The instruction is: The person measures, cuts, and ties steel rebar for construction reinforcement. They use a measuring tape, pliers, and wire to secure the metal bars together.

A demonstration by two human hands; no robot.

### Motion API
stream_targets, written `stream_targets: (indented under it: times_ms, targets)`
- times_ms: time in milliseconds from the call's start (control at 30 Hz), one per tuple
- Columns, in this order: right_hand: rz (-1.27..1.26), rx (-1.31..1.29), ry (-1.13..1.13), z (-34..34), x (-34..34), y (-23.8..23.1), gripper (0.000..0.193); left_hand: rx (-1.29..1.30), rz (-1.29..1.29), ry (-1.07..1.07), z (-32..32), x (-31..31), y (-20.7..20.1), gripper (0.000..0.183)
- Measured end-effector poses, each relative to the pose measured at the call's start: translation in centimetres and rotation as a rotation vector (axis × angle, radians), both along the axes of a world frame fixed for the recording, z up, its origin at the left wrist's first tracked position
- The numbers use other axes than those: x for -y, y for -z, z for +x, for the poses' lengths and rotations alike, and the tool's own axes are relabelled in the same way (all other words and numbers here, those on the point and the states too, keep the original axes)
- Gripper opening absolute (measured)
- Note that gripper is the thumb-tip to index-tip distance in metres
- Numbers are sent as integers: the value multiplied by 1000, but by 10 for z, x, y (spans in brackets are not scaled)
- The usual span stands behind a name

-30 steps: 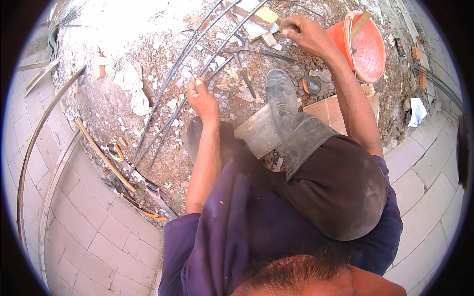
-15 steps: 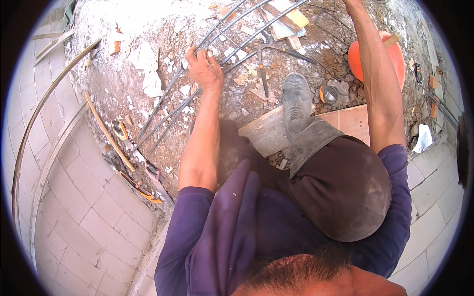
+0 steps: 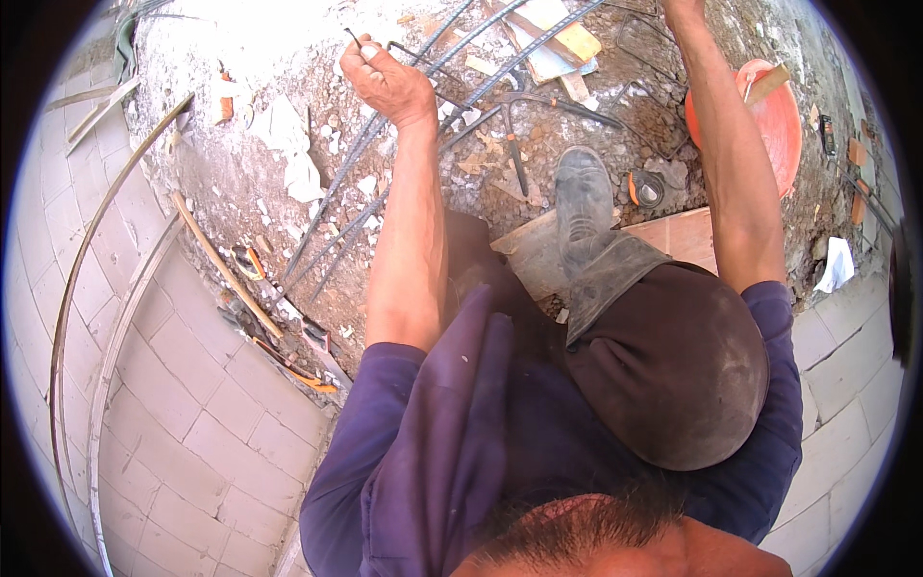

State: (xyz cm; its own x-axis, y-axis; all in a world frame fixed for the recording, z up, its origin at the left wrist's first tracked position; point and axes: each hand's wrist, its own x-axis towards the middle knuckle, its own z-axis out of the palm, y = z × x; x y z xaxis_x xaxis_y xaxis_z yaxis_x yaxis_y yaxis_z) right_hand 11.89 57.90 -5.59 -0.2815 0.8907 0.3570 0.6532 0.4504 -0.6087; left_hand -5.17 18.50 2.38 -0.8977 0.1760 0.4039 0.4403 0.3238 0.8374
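Note:
My left hand (image 3: pixel 392 85) is closed, thumb against fingers, on a thin dark bent steel rod (image 3: pixel 413 55). One short end pokes out above the fingers; the rest slants down toward the rebars. Long ribbed rebars (image 3: pixel 460 45) run beside and beneath this hand, from the top edge down to the left. At the top edge is my right hand (image 3: pixel 685 13), its fingers cut off by the frame, so its grip is hidden. Dark-handled pincers (image 3: pixel 512 123) lie on the dirt between my arms, near more bent thin rods (image 3: pixel 630 48).
My boot (image 3: pixel 583 188) rests by a wooden board (image 3: pixel 532 252). A tape measure (image 3: pixel 643 188) lies to its right, and an orange-red round plastic container (image 3: pixel 775 135) stands beyond my right forearm. Handsaw (image 3: pixel 315 337), wooden stick (image 3: pixel 226 264) and block walls flank the rubble.
My left hand has lifted off the rebars and moved slightly up and left, now gripping the thin bent rod. My right arm has barely moved. The view has shifted slightly.

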Motion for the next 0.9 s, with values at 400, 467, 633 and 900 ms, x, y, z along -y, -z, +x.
stream_targets:
  times_ms: [400, 467, 633, 900]
  targets:
    - [-498, 102, -22, -17, 12, -22, 75, 139, -582, 47, -34, 8, 9, 20]
    - [-302, -39, 107, 7, -9, -8, 75, 211, -578, 117, -28, -1, 13, 22]
    - [-450, -454, 6, 9, -16, 2, 69, 355, -650, 234, -50, 17, 42, 30]
    - [-718, -957, -520, -6, 46, -47, 60, 415, -914, 258, -72, -5, 37, 36]
